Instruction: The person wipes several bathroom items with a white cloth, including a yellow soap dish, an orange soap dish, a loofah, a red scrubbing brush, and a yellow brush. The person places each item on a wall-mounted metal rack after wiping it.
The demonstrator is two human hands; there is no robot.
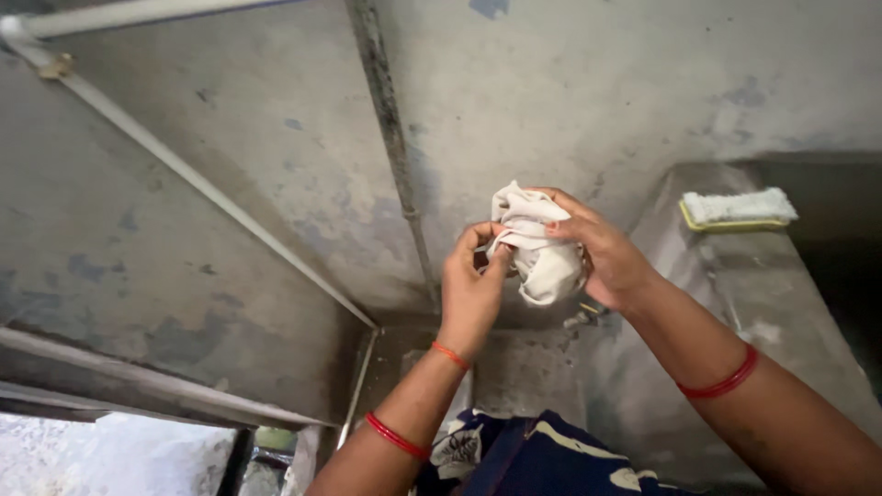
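Observation:
A bunched white cloth (pixel 540 246) is held up in front of a stained grey wall. My right hand (pixel 604 257) wraps around its right side and grips it. My left hand (pixel 471 280) pinches a fold of the same cloth at its left edge with thumb and fingers. Both wrists wear red bangles. A small metal tap (pixel 582 317) shows just below the cloth.
A white scrub brush with a yellow-green back (pixel 738 209) lies on a concrete ledge (pixel 763 285) at the right. White pipes (pixel 184 165) run across the wall at the left. A dark vertical pipe (pixel 395 138) runs down the wall's corner. Dark blue patterned fabric (pixel 533 455) lies below.

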